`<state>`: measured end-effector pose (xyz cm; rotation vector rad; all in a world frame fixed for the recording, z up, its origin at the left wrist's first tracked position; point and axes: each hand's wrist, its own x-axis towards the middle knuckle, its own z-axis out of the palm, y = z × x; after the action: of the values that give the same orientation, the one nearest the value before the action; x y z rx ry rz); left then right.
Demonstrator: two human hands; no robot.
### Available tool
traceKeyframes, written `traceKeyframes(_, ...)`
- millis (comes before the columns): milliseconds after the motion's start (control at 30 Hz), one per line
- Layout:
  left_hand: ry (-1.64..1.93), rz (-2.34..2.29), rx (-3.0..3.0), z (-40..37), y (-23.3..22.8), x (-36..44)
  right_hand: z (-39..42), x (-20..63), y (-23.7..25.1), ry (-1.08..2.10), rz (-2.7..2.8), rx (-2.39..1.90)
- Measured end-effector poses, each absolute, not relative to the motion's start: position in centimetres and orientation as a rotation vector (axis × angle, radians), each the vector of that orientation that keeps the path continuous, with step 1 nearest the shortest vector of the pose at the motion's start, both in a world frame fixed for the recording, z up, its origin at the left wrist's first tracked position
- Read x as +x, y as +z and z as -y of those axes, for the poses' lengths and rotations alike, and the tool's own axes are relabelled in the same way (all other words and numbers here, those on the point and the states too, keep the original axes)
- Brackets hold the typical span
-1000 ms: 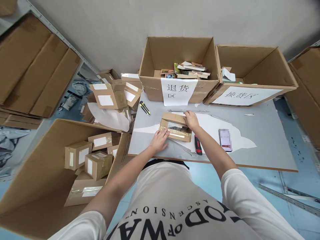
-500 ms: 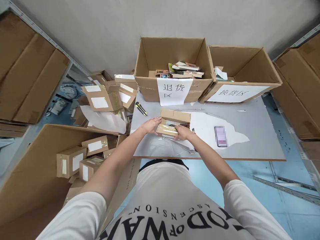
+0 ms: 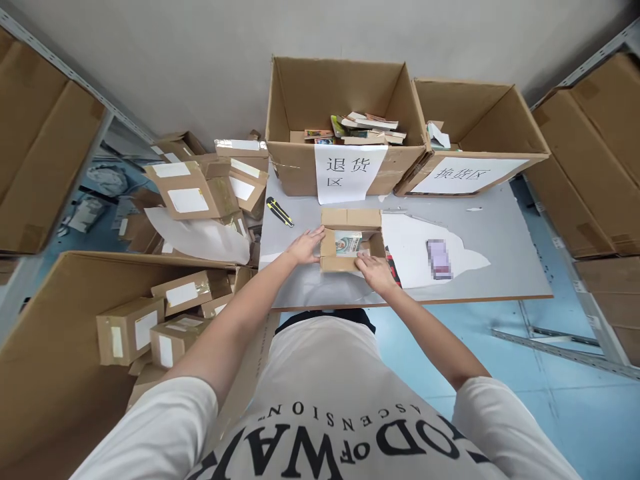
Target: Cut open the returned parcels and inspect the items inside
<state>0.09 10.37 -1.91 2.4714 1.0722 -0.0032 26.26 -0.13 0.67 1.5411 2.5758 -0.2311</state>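
A small cardboard box [image 3: 339, 265] lies open on the grey table, its back flap raised. Inside sits a book [image 3: 349, 243] with a teal and white picture cover, towards the left of the box. My left hand [image 3: 306, 247] grips the box's left side, fingers along the edge and thumb lower down. At the front right corner, my right hand [image 3: 376, 270] holds the front wall with its fingertips over the rim. A red and black item [image 3: 393, 270] shows partly from behind the right hand; its kind is unclear.
A yellow-black utility knife [image 3: 279, 212] lies left of the box. White paper [image 3: 410, 243] and a blurred phone [image 3: 439, 259] lie right. Behind stand a labelled carton [image 3: 295, 170] of books and another labelled carton [image 3: 467, 175]. Parcels [image 3: 187, 190] and a big carton [image 3: 55, 320] crowd the left.
The box's opening has widened, and the book inside now shows clearly. My right hand has shifted from over the opening to the front right corner.
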Motion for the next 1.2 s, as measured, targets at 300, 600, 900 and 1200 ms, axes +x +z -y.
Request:
traceKeyframes(300, -0.122, -1.087, 2.517, -9.0, -1.1, -0.1, 3.7, 25.8, -5.0, -0.289, -2.557, 1.671)
traceKeyframes(600, -0.032, -0.75, 2.68, -8.6, 1.2, 4.2, 4.1, 26.1, -4.0, -0.448, -2.639, 1.74)
traceKeyframes(900, -0.309, -0.667, 2.744, -8.1, 1.2, 6.9, 2.1, 24.9, -2.6, -0.596, -2.611, 2.138)
traceKeyframes(1200, -0.077, -1.24, 2.688, -6.3, 2.3, 3.0, 1.4, 27.5, -3.1, -0.473, -2.395, 2.365)
